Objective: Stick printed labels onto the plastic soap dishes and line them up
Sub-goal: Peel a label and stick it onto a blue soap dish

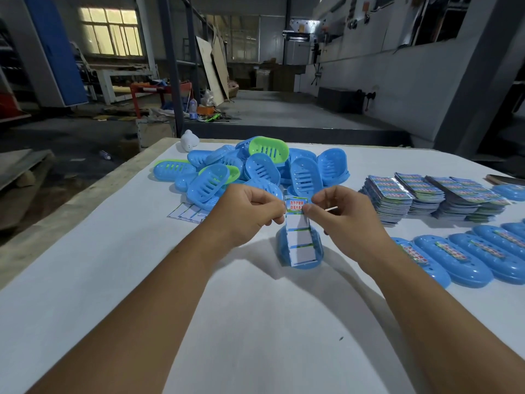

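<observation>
Both hands hold a label strip point(299, 237) above the table. My left hand point(252, 209) pinches the strip's left top edge. My right hand point(341, 211) pinches the last printed label point(296, 205) at the strip's top right; the lower fields of the strip are bare backing. Under the hanging strip a blue soap dish point(301, 258) lies upside down on the white table point(199, 280). A row of labelled blue dishes point(460, 260) lies at the right. A heap of blue and green unlabelled dishes point(255, 169) sits behind my hands.
Stacks of printed label sheets point(431, 197) stand at the right rear. Used backing strips point(189, 213) lie left of my left hand. A white object point(189, 140) sits at the table's far edge, a dark flat item point(505, 180) at the far right.
</observation>
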Demonstrator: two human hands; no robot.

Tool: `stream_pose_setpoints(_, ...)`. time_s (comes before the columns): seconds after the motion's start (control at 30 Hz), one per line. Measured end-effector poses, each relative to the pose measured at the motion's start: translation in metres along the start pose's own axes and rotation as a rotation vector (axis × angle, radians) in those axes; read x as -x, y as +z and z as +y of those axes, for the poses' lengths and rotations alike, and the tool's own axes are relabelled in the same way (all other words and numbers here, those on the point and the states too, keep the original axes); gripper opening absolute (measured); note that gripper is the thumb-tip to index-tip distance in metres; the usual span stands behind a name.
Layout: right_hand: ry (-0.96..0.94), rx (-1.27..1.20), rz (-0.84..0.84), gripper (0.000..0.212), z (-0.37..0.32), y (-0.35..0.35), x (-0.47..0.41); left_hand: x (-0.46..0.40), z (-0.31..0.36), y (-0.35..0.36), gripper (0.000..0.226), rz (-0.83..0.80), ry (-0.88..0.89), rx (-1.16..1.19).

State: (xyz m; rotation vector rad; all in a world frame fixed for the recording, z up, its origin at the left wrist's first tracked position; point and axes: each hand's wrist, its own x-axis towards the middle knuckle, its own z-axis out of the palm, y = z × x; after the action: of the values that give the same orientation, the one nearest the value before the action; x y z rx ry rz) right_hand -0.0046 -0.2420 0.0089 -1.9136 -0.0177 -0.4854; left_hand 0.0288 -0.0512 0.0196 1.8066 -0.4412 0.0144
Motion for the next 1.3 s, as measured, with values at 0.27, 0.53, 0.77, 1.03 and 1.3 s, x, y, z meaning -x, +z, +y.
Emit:
stream_pose_setpoints(0.27,-0.102,0.07,-0.104,0.016,-0.007,0.002,0.011,0.001,-0.006,0.005,0.013,-0.032,0.048,-0.048)
stream_pose_setpoints(0.53,-0.087,0.17,-0.119,0.017,-0.006,0.004,0.011,0.002,-0.01,0.013,0.016,-0.013,0.084,-0.151)
stream_pose_setpoints(0.77,0.026,0.131,-0.079,0.022,-0.001,0.001,0.005,0.001,-0.007,0.014,0.023,0.12,-0.016,-0.208)
stream_pose_setpoints(1.03,0.178,0.113,-0.027,0.023,0.003,-0.005,-0.001,-0.003,-0.012,0.005,0.029,0.178,-0.242,-0.44)
stream_pose_setpoints(1.3,0.175,0.21,-0.004,0.027,0.004,-0.003,0.0,-0.003,-0.021,-0.022,0.017,0.194,-0.365,-1.112)
